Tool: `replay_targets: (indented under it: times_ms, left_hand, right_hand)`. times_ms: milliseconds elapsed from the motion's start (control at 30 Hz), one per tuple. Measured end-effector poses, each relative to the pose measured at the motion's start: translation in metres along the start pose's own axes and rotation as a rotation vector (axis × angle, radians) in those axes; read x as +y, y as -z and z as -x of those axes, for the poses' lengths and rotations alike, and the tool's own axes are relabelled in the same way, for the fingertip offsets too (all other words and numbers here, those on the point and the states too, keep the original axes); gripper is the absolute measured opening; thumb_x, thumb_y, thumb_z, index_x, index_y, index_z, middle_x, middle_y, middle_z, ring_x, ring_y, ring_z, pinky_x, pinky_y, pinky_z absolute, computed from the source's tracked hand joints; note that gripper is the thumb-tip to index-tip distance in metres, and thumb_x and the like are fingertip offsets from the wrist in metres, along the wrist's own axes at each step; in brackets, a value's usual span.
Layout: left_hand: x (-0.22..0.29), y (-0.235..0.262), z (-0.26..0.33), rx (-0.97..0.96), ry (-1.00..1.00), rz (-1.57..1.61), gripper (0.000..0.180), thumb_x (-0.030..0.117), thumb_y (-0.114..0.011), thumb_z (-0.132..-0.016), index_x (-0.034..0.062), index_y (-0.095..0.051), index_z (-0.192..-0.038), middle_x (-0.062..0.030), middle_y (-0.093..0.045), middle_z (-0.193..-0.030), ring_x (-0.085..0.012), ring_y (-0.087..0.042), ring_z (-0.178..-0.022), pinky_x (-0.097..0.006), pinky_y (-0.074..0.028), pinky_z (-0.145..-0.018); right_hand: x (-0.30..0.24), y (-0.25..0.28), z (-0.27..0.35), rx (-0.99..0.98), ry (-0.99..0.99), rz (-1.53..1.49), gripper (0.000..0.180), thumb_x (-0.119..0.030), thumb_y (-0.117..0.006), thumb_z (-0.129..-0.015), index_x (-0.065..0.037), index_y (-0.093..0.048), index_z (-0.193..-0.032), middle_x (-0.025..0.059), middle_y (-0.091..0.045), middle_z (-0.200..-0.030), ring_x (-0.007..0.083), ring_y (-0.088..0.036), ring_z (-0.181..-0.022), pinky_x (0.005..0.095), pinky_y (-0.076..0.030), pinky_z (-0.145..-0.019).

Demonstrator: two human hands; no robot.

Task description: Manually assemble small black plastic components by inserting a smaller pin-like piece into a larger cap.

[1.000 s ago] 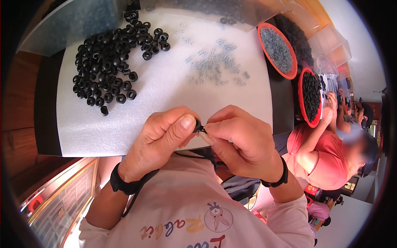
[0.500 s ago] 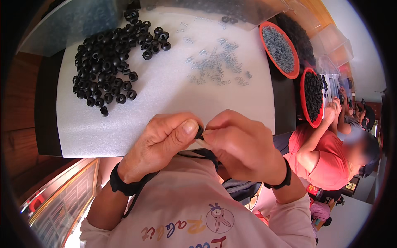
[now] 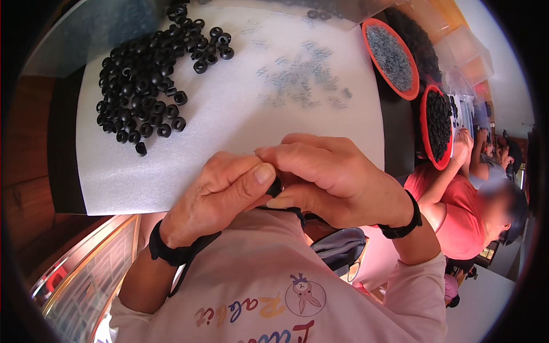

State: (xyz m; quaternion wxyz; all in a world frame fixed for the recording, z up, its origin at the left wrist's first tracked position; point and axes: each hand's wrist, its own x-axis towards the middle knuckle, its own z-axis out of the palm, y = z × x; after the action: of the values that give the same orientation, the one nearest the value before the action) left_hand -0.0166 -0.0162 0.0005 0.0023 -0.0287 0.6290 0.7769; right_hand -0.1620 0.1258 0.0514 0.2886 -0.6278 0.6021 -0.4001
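Low over the near edge of the white foam sheet (image 3: pixel 229 114), my hands meet around a small black part (image 3: pixel 276 187), mostly covered by fingers. My left hand (image 3: pixel 214 194) is closed on it, the thumb lying along its side. My right hand (image 3: pixel 337 180) curls round the same part from the right, fingertips on the far side and thumb on the near side. Farther off to the left lies a pile of round black pieces with holes (image 3: pixel 137 86). Small metal springs (image 3: pixel 303 74) are scattered on the right half of the sheet.
Beyond the sheet's right side stand an orange-red bowl of springs (image 3: pixel 414 88) and a red bowl of black pieces (image 3: pixel 424 128). Clear plastic bins (image 3: pixel 97 40) border the far side. Another person in a red shirt (image 3: pixel 457 223) works at the right.
My right hand has gone from a pinch beside the black part to fingers spread around it, fingertips farther from me and thumb nearer. My left hand keeps its hold.
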Motion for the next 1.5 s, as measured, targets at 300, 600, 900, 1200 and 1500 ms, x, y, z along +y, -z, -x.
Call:
replay_targets:
  times_ms: [300,600,900,1200,1500]
  left_hand:
    - [0.004,-0.003,-0.001,0.02,0.017,0.003,0.043,0.03,-0.043,-0.102,0.0007,-0.051,-0.072,0.0008,-0.042,-0.06,-0.0089,-0.034,-0.057,-0.027,-0.031,-0.051]
    - [-0.005,-0.006,0.001,0.171,0.0,0.128,0.048,0.041,-0.046,-0.099,0.0049,-0.051,-0.068,0.0011,-0.047,-0.06,-0.0058,-0.037,-0.05,-0.022,-0.027,-0.045]
    - [0.002,-0.011,0.001,0.269,0.111,0.391,0.057,0.051,-0.039,-0.098,0.0038,-0.062,-0.077,-0.0003,-0.05,-0.06,-0.0077,-0.046,-0.053,-0.022,-0.034,-0.048]
    - [-0.005,-0.01,0.006,0.18,0.017,0.108,0.058,0.046,-0.032,-0.102,0.002,-0.065,-0.085,0.0012,-0.048,-0.056,-0.0059,-0.043,-0.051,-0.021,-0.028,-0.047]
    - [-0.008,-0.013,0.001,0.172,-0.023,0.134,0.05,0.041,-0.039,-0.101,0.0024,-0.065,-0.084,0.0021,-0.047,-0.057,-0.0058,-0.041,-0.053,-0.022,-0.029,-0.05]
  right_hand:
    - [0.007,-0.006,-0.002,0.005,0.017,-0.011,0.036,-0.006,-0.069,-0.08,0.005,-0.057,-0.112,0.0129,-0.058,-0.081,0.0281,-0.057,-0.069,0.0346,-0.045,-0.06]
    - [0.002,-0.012,-0.006,0.086,0.024,0.094,0.037,-0.007,-0.071,-0.078,0.005,-0.057,-0.11,0.0125,-0.056,-0.078,0.0273,-0.056,-0.066,0.034,-0.045,-0.058]
    - [-0.024,-0.012,0.007,0.185,0.069,0.447,0.029,-0.011,-0.07,-0.078,-0.003,-0.058,-0.103,0.0079,-0.053,-0.076,0.0247,-0.055,-0.055,0.0339,-0.043,-0.046]
    - [-0.027,0.045,0.048,0.432,0.039,0.912,0.021,-0.008,-0.065,-0.08,0.002,-0.06,-0.098,0.0123,-0.057,-0.076,0.0272,-0.056,-0.064,0.034,-0.046,-0.058]
    - [0.057,0.159,0.069,0.653,-0.291,0.712,0.013,-0.009,-0.06,-0.087,0.003,-0.059,-0.09,0.003,-0.051,-0.066,0.0069,-0.05,-0.064,0.025,-0.041,-0.056]
